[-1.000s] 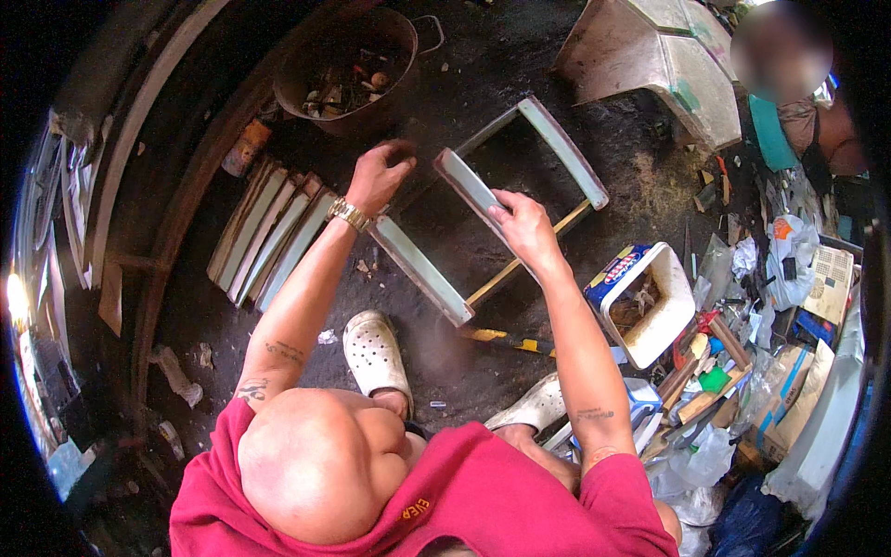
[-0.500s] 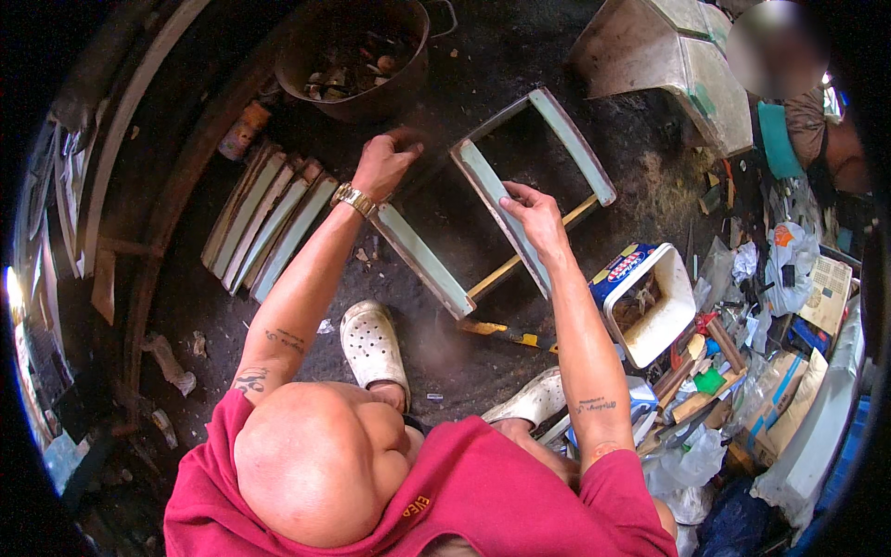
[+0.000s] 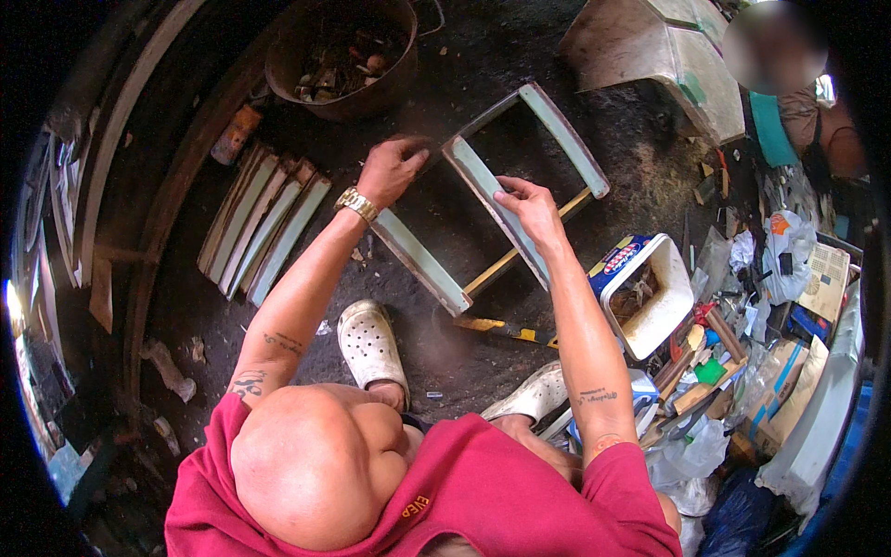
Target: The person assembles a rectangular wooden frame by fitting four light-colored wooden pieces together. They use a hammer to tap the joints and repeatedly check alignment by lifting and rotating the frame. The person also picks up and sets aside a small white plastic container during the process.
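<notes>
A wooden frame of pale green slats (image 3: 489,190) lies on the dark ground in front of me, with a yellowish wooden bar (image 3: 492,272) running across its near ends. My right hand (image 3: 534,212) has its thumb and fingers on the middle slat. Beyond the top of the frame's left slat (image 3: 422,262), my left hand (image 3: 393,171) is curled, a watch on its wrist. Its fingertips are partly blurred, and whatever they hold cannot be made out.
Several loose slats (image 3: 269,223) lie stacked at left. A large pot (image 3: 348,104) with debris stands at the back. Right of the frame are an open plastic tub (image 3: 685,288) and piled scrap (image 3: 715,371). A yellow-and-black strip (image 3: 501,327) lies near my feet. Another person (image 3: 803,130) is at far right.
The left hand has shifted slightly right and down, toward the frame's top-left area. The right hand stays on the middle slat. The whole view has shifted a little.
</notes>
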### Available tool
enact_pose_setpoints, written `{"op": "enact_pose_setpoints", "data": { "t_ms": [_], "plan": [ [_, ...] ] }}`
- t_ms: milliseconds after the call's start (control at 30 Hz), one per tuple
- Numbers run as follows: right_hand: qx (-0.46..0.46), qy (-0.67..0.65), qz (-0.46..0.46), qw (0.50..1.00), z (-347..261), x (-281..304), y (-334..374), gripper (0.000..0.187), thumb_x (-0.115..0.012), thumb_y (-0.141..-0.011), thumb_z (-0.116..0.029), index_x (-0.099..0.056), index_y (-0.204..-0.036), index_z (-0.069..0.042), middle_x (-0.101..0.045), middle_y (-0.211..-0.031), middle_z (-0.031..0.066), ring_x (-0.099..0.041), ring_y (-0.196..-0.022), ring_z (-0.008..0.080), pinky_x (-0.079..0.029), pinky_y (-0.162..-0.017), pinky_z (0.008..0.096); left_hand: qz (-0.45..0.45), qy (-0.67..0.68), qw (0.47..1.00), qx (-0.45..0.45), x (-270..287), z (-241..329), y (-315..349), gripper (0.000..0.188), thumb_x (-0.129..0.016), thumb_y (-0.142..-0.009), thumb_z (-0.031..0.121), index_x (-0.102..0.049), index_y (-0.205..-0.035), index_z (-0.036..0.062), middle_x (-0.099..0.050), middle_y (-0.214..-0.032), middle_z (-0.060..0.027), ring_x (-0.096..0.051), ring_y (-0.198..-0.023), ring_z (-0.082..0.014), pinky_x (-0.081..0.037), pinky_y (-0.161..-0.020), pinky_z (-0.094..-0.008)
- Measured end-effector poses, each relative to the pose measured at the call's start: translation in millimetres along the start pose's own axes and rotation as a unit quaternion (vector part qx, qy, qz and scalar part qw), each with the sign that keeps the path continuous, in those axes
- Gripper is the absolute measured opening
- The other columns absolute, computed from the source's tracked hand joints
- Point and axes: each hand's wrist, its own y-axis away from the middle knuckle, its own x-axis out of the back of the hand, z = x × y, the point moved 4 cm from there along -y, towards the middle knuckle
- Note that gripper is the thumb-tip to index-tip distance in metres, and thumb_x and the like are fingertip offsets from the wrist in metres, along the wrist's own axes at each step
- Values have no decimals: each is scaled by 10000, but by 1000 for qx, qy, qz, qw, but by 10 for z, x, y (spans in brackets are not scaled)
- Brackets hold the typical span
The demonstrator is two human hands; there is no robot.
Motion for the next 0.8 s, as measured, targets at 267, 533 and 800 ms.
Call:
{"op": "enact_pose_setpoints", "data": {
  "t_ms": [267, 533, 800],
  "plan": [
    [98, 31, 270, 957, -64, 465, 488, 343, -735, -929, -203, -719, -1240, -59, -733, -1095, 145, -712, -998, 260, -544, -896, 379, -5, -66, 998, -2, -216, 133, -74, 446, -640, -1000, 400, -711, -1265, 49, -722, -1166, -242, -711, -1063, -383, -535, -932, -420],
    [-130, 166, 258, 943, 339, 609, 671, 538, -657, -948, -473, -667, -1163, 19, -718, -1117, 296, -682, -1101, 459, -528, -952, 518, -47, 17, 997, 52, -170, -94, -163, 381, -646, -988, 349, -741, -1228, 69, -734, -1156, -214, -711, -1074, -352, -532, -920, -406],
    [-122, 257, 194, 939, -146, 799, 51, 509, -742, -864, -393, -689, -1164, 14, -709, -1172, 288, -677, -1127, 454, -535, -984, 527, 58, 47, 996, 55, -174, -211, 40, 373, -691, -971, 353, -761, -1196, 64, -777, -982, -197, -744, -953, -216, -539, -857, -368]
  ]
}}
